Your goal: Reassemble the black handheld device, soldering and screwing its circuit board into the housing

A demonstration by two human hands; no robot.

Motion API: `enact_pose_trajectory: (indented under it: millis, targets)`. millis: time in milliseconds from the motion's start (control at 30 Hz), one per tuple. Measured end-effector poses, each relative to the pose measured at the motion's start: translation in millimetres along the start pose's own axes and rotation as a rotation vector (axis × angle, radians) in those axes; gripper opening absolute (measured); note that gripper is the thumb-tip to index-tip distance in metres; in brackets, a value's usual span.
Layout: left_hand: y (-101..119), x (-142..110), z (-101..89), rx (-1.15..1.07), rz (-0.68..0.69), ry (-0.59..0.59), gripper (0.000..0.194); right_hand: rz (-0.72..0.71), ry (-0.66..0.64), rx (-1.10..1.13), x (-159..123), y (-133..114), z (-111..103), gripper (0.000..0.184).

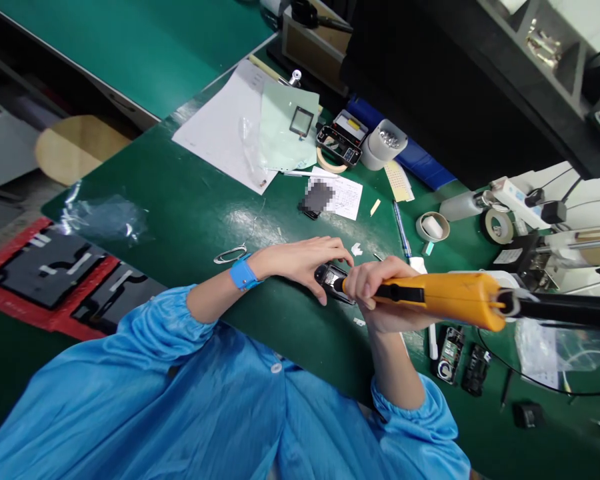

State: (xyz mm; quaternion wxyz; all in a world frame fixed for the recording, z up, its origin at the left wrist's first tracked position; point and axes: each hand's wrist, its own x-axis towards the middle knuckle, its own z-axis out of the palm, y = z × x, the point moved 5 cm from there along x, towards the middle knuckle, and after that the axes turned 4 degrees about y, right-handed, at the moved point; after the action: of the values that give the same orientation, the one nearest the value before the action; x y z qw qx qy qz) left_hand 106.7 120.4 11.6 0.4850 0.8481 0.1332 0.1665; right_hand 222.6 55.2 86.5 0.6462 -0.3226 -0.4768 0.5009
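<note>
My left hand (303, 260), with a blue strap on its wrist, grips a small black electronic device (334, 279) lying on the green mat. Its thumb and fingers curve round the device's left end. In my right hand (380, 297) is a yellow electric screwdriver (455, 299) with a black lever. Its front end points at the device's right part; whether the bit touches a screw is hidden by my fingers. Small white scraps (357, 249) lie beside the device.
A black hose (565, 310) runs from the screwdriver to the right. Opened device parts (450, 353) lie near my right forearm. Farther back are papers (225, 127), a white cup of screws (387, 141), a tape roll (498, 227) and a dark overhead shelf (440, 80). Looped wire (230, 254) lies left.
</note>
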Motion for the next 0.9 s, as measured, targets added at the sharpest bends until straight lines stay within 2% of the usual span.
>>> enact_pose_trajectory:
  millis: [67,233,367,533,667,767,900]
  targets:
    - [-1,-2,2.9,0.135,-0.034,-0.049,0.071,0.041,-0.003,-0.018,-2,8,2,0.068]
    - [-1,-4,8.5,0.331,-0.052,-0.114,0.06,0.063,-0.021,-0.041,-3,15,6,0.074]
    - [-2,-4,7.8,0.354,-0.037,-0.108,0.044,0.063,-0.054,-0.019,-2,17,10,0.071]
    - [-2,-5,7.4,0.369,-0.028,-0.086,0.04,0.065,-0.023,-0.079,-4,19,9,0.062]
    - [-1,-5,6.6,0.381,-0.024,-0.074,0.032,0.07,-0.052,-0.123,-8,20,9,0.052]
    - [1,-6,5.8,0.384,-0.024,-0.072,0.029,0.103,-0.03,-0.19,-13,23,6,0.055]
    - [4,-8,4.3,0.383,-0.032,-0.068,0.028,0.105,0.0,-0.272,-18,26,5,0.069]
